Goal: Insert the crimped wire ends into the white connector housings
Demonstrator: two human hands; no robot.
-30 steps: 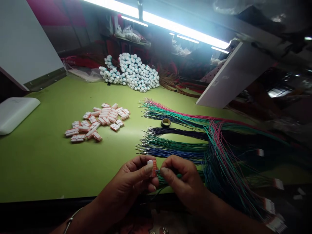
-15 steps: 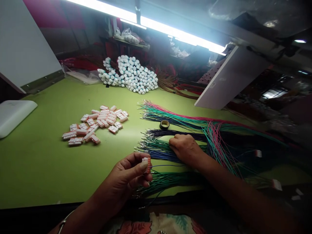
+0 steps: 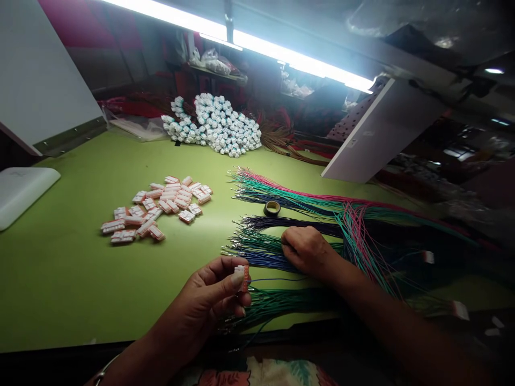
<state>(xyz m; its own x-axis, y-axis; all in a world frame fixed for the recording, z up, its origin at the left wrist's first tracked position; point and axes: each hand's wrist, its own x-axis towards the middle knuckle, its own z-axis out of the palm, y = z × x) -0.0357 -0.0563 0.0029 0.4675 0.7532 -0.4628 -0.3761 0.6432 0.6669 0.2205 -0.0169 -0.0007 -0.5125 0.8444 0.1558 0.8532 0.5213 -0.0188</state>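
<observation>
Tape roll [image 3: 272, 208]: your landmark, a squat dark ring with a tan core, lying flat on the smooth green table [image 3: 72, 279].
Connector [image 3: 242, 276]: a small boxy block, white with an orange face, nearer you than the tape roll and to its left.
Left hand [image 3: 215, 292]: your thumb and fingers are pinched on the connector, holding it above the table.
Right hand [image 3: 309, 249]: nearer you than the roll and to its right, knuckles up, fingers curled in over the green wires [image 3: 267, 242]; your fingertips are hidden, so I cannot tell whether you have hold of one.
Blue wire [image 3: 277, 279]: thin and gently bowed, from the connector's orange face towards your right forearm, on the roll's near side.
Snag risk: your right forearm could drag the blue wire and work it loose if it isn't fully seated, which I cannot tell.
Mix-up risk: the green wires and blue bundle [image 3: 269, 260] lie side by side below the roll, so you could pick up the wrong colour.
Tangle risk: the slender metal tips [image 3: 235, 238], left of the roll, crowd together and could catch.
Loose connectors [image 3: 171, 201]: hard, ridged white-and-orange blocks, scattered left of the roll.
White housings [image 3: 229, 123]: a knobbly heap beyond the roll.
</observation>
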